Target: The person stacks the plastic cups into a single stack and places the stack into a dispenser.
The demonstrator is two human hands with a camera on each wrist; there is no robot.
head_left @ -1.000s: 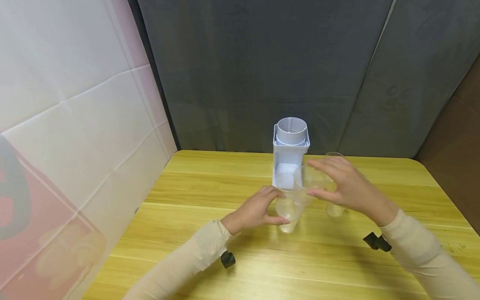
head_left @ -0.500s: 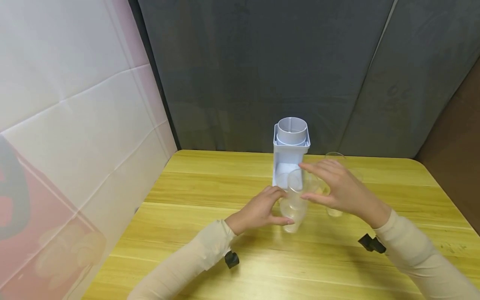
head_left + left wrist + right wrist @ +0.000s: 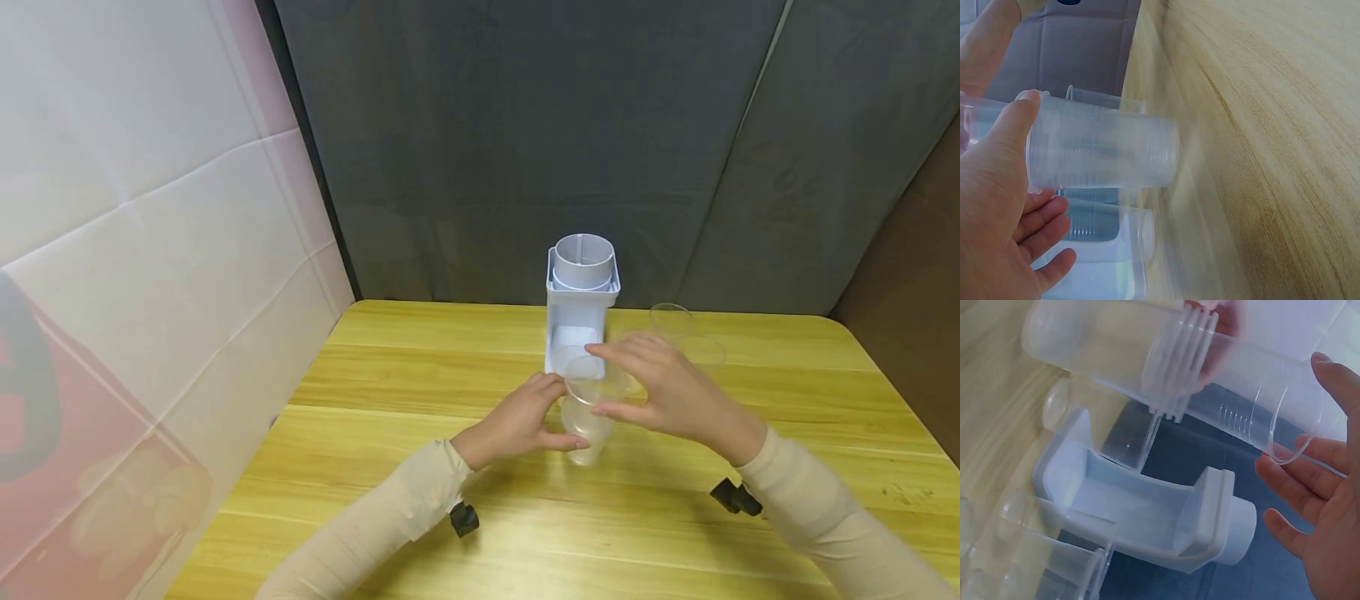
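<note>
So the head cam sits up high, looking forward and down over the wood table (image 3: 435, 508) with the dark backdrop (image 3: 495, 150) behind, far enough back to catch both forearms. The wrist ones are way closer and both tipped sideways: in the left wrist view the left hand (image 3: 997, 200) is at the left edge and the tabletop runs up the right, while the right wrist view has the right hand (image 3: 1335, 512) at its right edge, tabletop on the left. Both wrist cams share the stacked clear cups (image 3: 1110, 347); head and right wrist share the white holder (image 3: 1129, 506).
</note>
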